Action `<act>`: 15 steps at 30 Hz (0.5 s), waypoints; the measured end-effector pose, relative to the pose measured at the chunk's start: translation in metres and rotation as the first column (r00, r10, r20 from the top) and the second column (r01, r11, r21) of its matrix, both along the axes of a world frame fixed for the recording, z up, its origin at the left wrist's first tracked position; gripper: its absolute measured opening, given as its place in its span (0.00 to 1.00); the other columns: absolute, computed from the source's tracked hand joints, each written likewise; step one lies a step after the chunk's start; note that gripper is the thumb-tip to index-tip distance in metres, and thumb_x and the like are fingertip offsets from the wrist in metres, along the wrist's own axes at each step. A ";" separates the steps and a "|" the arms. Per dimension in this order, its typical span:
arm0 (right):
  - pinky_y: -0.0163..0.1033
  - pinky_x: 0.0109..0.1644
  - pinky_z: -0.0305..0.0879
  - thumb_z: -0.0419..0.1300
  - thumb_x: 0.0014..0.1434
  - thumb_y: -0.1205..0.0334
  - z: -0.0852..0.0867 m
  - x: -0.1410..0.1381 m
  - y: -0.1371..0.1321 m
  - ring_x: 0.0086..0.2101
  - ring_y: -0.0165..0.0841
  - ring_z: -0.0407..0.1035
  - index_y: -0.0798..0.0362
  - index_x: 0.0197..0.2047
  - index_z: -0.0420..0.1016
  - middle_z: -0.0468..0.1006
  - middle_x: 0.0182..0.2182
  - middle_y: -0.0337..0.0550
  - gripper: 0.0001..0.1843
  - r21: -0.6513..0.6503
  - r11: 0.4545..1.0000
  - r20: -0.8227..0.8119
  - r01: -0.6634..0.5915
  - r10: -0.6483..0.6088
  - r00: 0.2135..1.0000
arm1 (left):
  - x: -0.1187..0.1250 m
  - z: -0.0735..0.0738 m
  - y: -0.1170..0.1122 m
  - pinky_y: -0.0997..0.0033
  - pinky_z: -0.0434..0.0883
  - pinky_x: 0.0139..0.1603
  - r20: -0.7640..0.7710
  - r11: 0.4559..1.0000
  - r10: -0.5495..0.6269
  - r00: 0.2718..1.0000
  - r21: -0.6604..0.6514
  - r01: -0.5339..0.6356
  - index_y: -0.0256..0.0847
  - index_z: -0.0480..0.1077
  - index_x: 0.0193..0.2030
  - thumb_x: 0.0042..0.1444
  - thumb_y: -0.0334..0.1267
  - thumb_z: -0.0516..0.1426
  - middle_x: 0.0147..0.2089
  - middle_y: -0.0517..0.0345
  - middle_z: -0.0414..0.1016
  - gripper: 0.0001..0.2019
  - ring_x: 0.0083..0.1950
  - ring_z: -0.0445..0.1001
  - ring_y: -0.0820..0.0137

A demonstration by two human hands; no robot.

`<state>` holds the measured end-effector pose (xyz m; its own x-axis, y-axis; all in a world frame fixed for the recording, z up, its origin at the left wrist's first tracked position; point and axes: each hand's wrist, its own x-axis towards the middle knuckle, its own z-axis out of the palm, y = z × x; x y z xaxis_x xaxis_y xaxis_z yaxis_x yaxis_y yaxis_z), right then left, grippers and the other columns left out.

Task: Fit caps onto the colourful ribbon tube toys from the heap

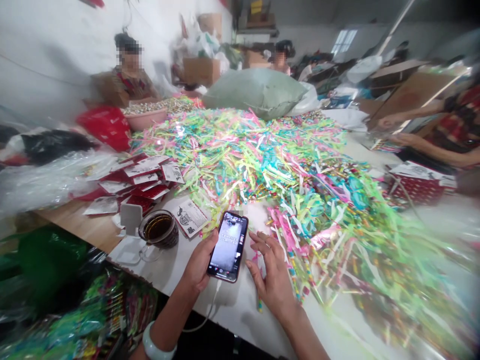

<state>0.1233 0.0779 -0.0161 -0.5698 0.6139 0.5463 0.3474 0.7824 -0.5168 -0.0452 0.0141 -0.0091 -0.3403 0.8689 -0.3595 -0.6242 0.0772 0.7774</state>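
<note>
A smartphone [227, 246] with a lit screen is held upright near the table's front edge. My left hand [201, 260] grips its left side, and a white charging cable [214, 300] runs from its lower end. To the right of the phone my right hand [270, 267] hovers with fingers apart, holding nothing. Beyond both hands spreads a large heap of colourful plastic strips and thin sticks [240, 150]. A few striped sticks [292, 272] lie beside my right hand. Left of the phone stands a glass mug of dark drink [159, 229].
Red and white printed packets [142, 175] are piled at the left, near a pink basin [146, 119]. A big greenish sack [258, 92] rests behind the heap. Co-workers sit at the far left [131, 80], at the back and at the right [450, 125]. Filled bags [86, 320] lie below the table edge.
</note>
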 end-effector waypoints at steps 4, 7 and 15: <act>0.57 0.59 0.59 0.57 0.59 0.61 0.001 0.002 -0.006 0.58 0.42 0.56 0.51 0.49 0.62 0.69 0.56 0.49 0.16 0.022 0.998 -0.008 -0.061 0.061 0.998 | -0.001 0.001 0.000 0.66 0.70 0.36 0.034 1.000 -0.008 0.999 -0.003 0.008 0.33 0.68 0.53 0.54 0.51 0.58 0.41 0.44 0.78 0.26 0.36 0.76 0.62; 0.57 0.60 0.58 0.57 0.58 0.62 0.003 0.003 -0.020 0.58 0.41 0.59 0.51 0.50 0.63 0.72 0.53 0.47 0.16 0.064 0.968 0.060 -0.242 0.238 0.969 | -0.002 0.000 0.002 0.66 0.70 0.33 0.105 1.000 -0.020 0.994 -0.018 0.022 0.31 0.70 0.51 0.53 0.53 0.58 0.39 0.43 0.79 0.27 0.34 0.76 0.61; 0.55 0.61 0.59 0.57 0.59 0.61 0.000 -0.004 -0.036 0.55 0.39 0.62 0.52 0.46 0.66 0.76 0.49 0.46 0.11 0.088 0.897 0.228 -0.433 0.405 0.885 | -0.004 0.000 0.002 0.69 0.69 0.29 0.119 0.996 -0.005 0.993 -0.083 0.014 0.30 0.72 0.46 0.53 0.51 0.58 0.37 0.43 0.79 0.24 0.31 0.76 0.62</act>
<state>0.1190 0.0421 -0.0165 -0.8626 0.2232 0.4540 0.0561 0.9341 -0.3526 -0.0496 0.0162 -0.0088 -0.2829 0.8372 -0.4681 -0.7103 0.1451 0.6888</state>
